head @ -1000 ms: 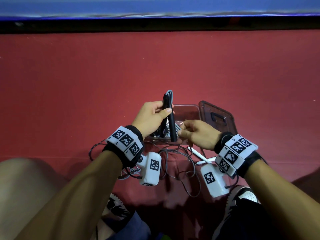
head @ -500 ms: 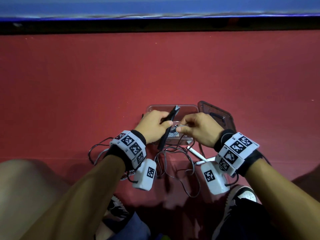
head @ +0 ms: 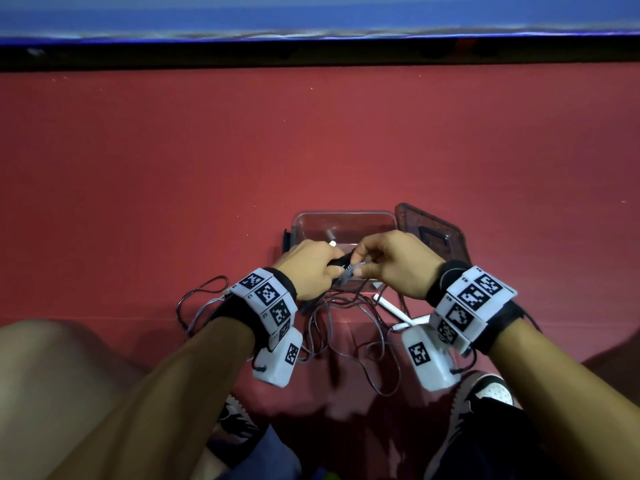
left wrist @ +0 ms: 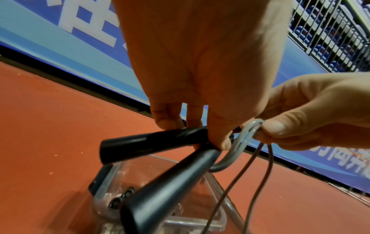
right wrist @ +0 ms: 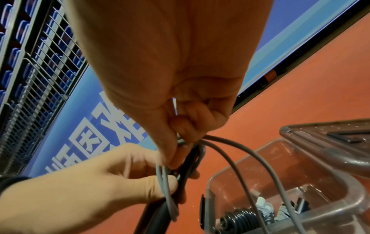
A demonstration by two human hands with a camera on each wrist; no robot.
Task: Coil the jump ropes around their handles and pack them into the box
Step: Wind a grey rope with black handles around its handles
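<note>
Box (head: 346, 225) open on the floor (head: 311, 150), already part filled; left hand (head: 306, 268) grips both black handles (left wrist: 156, 142) above it (splayed apart); right hand (head: 394, 263) pinches a doubled loop of grey cord (left wrist: 248, 129) at their tops; cord looks springy and slick, so hold near the handles.

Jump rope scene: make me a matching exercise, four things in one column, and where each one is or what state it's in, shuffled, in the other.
1. black handles
2. grey rope
3. box lid
4. white handles

A. lying on the red floor
B. off, beside the clear box
C. gripped by the left hand
D. pinched by the right hand

Pairs: 1-C, 2-D, 3-B, 4-A
</note>
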